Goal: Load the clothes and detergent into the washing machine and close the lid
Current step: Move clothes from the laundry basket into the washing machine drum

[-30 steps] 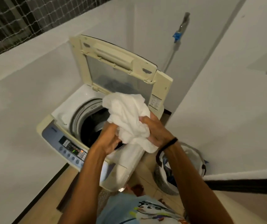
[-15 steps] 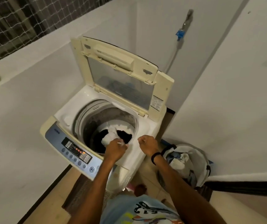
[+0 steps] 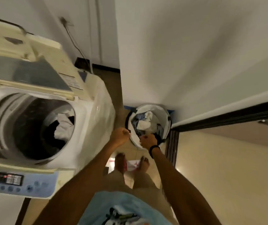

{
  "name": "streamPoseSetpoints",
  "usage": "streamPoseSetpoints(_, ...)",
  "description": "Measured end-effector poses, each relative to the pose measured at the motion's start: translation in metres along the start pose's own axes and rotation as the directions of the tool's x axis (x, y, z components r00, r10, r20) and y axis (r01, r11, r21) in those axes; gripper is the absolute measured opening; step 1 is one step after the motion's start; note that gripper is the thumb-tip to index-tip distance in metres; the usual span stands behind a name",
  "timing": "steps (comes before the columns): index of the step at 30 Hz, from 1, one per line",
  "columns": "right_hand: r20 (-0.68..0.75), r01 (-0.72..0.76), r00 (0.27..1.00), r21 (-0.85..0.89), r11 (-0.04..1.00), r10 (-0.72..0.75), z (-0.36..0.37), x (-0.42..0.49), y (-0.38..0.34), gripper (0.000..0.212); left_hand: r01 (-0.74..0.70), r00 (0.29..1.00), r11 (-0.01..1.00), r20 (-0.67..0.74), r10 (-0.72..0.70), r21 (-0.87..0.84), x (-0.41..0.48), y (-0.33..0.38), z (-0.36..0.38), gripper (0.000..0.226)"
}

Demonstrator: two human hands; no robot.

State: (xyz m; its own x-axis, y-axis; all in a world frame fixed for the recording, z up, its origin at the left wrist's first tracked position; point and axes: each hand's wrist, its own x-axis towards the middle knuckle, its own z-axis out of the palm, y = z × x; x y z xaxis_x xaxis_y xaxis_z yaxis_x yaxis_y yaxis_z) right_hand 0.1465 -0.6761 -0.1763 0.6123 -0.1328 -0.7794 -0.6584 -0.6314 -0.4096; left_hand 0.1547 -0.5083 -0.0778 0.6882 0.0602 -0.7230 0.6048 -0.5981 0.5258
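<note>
1. The step in hand looks like getting more clothes. The person bends over the basket (image 3: 167, 114) in the middle right of the frame.
2. The left hand (image 3: 120, 135) is curled like a fist, just beside the left rim of the basket. It is blurry, so I cannot tell if it holds the rim or nothing.
3. The right hand (image 3: 148, 141) is at the near rim of the basket, with its fingers curled down. I cannot tell if it grips cloth, the white lining, or nothing yet. A black band (image 3: 154, 148) is on that wrist.
4. The basket has a pile of clothes (image 3: 146, 122) in it, white and blue-grey, all bunched up.
5. The washing machine (image 3: 96, 124) fills the left of the frame. Its lid (image 3: 32, 73) stands up and open at the upper left.
6. Inside the tub lie a white piece and a dark piece of washing (image 3: 63, 127), low down on the right side. There looks to be lots of room left.
7. The next move, I think, calls for a good grab on some cloth, then a lift up and over to the left, into the tub.
8. I see no soap for sure. A small red and white thing (image 3: 132, 164) lies on the floor between the feet, but I cannot tell what it is.
9. So the soap and shutting the lid are not yet done.
</note>
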Motion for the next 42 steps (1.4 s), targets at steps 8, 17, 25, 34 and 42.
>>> streamPoseSetpoints(8, 0.122, -0.023, 0.991, -0.292, 0.956, 0.061, 0.026, 0.203, 0.086, 0.026, 0.077, 0.997, 0.997, -0.001, -0.077, 0.007, 0.189, -0.046, 0.112, 0.016)
streamPoseSetpoints(17, -0.045, -0.021, 0.999, -0.226, 0.974, 0.011, 0.106, 0.411, 0.115, 0.071, -0.002, 0.976, 0.975, -0.214, -0.046, -0.221, 0.363, -0.130, 0.212, 0.016)
streamPoseSetpoints(25, -0.133, 0.092, 0.986, -0.037, 0.995, -0.097, 0.072, 0.329, 0.112, 0.054, 0.064, 0.979, 0.972, -0.177, -0.105, -0.226, 0.293, -0.118, 0.194, 0.025)
streamPoseSetpoints(34, -0.034, 0.071, 0.993, 0.940, 0.335, -0.116, -0.098, -0.001, -0.028, 0.020, -0.018, 0.994, 0.996, 0.107, 0.027, -0.084, 0.100, -0.021, 0.110, 0.120)
streamPoseSetpoints(42, -0.254, 0.424, 0.893, 0.754, 0.501, -0.373, -0.171, -0.163, -0.100, 0.017, -0.273, 0.962, 0.947, -0.065, 0.265, -0.171, -0.016, 0.062, 0.037, 0.035)
